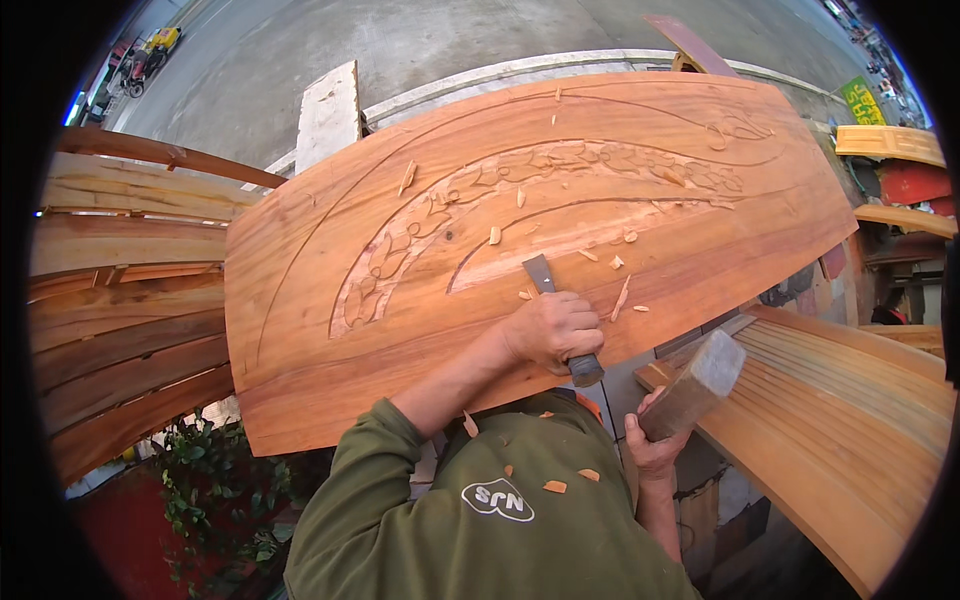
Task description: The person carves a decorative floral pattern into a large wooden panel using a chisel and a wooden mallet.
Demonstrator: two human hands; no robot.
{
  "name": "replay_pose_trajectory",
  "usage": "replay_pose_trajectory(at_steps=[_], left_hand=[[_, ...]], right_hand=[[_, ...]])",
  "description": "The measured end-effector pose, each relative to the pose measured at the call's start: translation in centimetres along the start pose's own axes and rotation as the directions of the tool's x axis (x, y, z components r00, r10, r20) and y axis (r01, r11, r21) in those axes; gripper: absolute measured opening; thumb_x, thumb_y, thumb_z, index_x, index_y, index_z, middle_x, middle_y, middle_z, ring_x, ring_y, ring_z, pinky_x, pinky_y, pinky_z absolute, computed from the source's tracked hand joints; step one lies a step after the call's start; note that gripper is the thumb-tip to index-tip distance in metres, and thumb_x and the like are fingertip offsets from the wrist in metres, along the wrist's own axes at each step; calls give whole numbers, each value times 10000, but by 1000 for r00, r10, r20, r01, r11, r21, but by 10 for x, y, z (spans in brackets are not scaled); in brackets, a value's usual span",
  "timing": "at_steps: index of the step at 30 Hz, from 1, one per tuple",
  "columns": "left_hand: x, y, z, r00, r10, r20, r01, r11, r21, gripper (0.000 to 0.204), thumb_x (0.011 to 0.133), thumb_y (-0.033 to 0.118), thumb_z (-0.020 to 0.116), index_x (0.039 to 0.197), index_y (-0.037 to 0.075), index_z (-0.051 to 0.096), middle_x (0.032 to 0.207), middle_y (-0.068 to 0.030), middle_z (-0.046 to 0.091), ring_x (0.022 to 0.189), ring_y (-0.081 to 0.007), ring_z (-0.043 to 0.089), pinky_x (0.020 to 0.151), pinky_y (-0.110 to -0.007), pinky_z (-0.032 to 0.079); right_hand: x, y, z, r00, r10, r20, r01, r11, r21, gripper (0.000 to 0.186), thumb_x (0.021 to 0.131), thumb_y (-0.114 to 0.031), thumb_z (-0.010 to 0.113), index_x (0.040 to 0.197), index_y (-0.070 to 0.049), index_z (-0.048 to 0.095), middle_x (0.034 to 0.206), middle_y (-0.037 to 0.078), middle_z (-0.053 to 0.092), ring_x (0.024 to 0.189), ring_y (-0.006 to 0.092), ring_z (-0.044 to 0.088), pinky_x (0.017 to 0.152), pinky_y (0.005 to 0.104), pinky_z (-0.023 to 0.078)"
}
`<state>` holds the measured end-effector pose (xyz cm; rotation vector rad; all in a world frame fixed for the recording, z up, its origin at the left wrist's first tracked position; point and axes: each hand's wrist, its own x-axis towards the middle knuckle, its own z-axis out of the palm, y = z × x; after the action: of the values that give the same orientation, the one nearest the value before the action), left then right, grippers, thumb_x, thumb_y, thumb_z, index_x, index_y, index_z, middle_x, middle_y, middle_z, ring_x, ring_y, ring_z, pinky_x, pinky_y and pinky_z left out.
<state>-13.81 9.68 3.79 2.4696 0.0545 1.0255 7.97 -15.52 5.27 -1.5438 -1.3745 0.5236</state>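
Left hand (553, 332): set over the near half of the carved panel (480, 325), forearm rising from the lower edge out of a pushed-up green sleeve (365, 450); wrist bent, knuckles up, fingers (580, 322) clamped round the handle of a chisel.

Chisel (540, 273): flat blade pointing away from the person, its end at the shallow cut recess; dark handle butt turned back toward the body.

Right hand (655, 458): lower, off the panel, beside the torso; forearm upright, fingers clamped on the lower end of a rectangular block.

Block (690, 390): tilted up and to the right, apart from the chisel butt.

Panel edges: near edge passing under the left forearm; left end close beside stacked planks (130, 240); concrete floor (480, 45) beyond the far edge; grooved boards (860, 400) to the right, behind the block in view, contact impossible to tell.

Wood chips (495, 236): loose, scattered about the carving and blade.
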Motion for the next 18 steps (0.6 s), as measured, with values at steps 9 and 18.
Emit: replay_pose_trajectory(at_steps=[9,18], left_hand=[[2,-18,-9,999,-38,-36,37,999,-23,268,728,226,799,836,149,566,800,-41,547,761,-267,607,677,-419,471],[-2,-13,-3,998,-62,9,62,997,-42,252,758,225,802,847,136,583,801,-44,559,776,-275,618,687,-418,479]], right_hand=[[56,1,21,933,-344,101,356,852,-385,827,809,-390,989,1385,-42,507,1062,171,691,866,368,734,747,448,616],[72,-2,22,923,-341,179,384,850,-362,755,880,-540,918,1337,-71,541,1017,166,714,797,355,725,629,457,577]])
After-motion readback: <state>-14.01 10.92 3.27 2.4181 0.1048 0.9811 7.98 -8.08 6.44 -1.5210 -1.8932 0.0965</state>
